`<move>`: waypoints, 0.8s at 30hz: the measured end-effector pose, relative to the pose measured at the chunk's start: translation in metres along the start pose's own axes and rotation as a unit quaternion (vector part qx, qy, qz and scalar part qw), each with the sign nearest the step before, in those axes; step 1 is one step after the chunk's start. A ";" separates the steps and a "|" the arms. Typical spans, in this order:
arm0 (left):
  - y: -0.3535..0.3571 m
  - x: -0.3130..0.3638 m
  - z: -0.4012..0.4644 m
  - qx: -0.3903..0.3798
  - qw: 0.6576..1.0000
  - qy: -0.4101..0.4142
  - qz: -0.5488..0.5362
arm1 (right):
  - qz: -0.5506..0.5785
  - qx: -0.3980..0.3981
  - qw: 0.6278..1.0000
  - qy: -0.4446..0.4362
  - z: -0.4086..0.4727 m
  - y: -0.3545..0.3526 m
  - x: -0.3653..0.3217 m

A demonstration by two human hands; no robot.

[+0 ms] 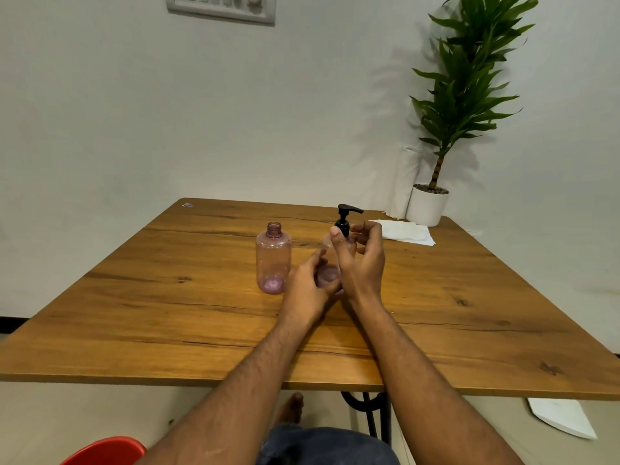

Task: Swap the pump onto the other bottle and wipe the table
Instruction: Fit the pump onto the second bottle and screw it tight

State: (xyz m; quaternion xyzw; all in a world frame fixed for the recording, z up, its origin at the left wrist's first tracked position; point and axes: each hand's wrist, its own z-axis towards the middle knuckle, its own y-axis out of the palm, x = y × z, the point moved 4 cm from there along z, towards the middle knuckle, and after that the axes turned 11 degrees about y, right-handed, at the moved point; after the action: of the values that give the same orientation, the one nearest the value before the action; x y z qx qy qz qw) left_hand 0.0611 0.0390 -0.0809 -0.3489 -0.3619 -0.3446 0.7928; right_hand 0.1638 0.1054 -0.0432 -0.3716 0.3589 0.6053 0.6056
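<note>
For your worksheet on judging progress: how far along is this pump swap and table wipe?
Nothing looks done yet. The black pump sits on the pink bottle held by the left hand, while the right hand grips its collar. The open bottle awaits the pump. The white tissue lies untouched on the table.
</note>
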 end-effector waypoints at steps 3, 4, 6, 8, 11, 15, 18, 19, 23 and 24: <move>0.000 0.001 0.000 -0.002 1.000 -0.001 0.012 | 0.019 -0.028 0.999 0.006 0.002 0.004 0.000; 0.000 0.000 0.000 0.001 1.000 -0.001 0.011 | 0.020 -0.029 0.999 0.006 0.003 0.004 0.001; 0.000 0.001 0.001 0.001 1.000 -0.003 0.007 | 0.016 -0.022 1.000 0.006 0.003 0.003 0.000; 0.000 0.001 0.001 0.001 1.000 -0.008 -0.009 | 0.003 -0.008 1.000 -0.006 0.002 0.002 0.000; 0.000 0.001 0.000 -0.007 1.000 -0.014 -0.016 | -0.019 0.005 1.000 -0.013 -0.001 0.000 -0.002; 0.000 0.003 -0.001 -0.003 1.000 -0.005 -0.007 | 0.021 -0.031 0.999 0.023 0.000 0.004 0.001; 0.001 0.002 -0.001 -0.003 1.000 -0.008 -0.004 | 0.017 -0.023 0.999 0.017 0.001 0.003 -0.002; 0.000 0.002 -0.001 -0.004 1.000 -0.006 -0.005 | 0.009 -0.010 1.000 0.011 0.001 0.001 -0.002; 0.001 0.001 0.000 -0.008 1.000 -0.011 -0.012 | 0.008 0.013 1.000 0.004 -0.001 -0.003 -0.004; 0.001 0.000 0.000 -0.008 1.000 -0.011 -0.009 | 0.014 0.000 1.000 0.010 -0.001 -0.002 -0.002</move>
State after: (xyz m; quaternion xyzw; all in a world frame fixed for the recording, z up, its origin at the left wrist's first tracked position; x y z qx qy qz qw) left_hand 0.0623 0.0400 -0.0811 -0.3563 -0.3707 -0.3507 0.7828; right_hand 0.1654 0.1035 -0.0416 -0.3728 0.3705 0.6095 0.5935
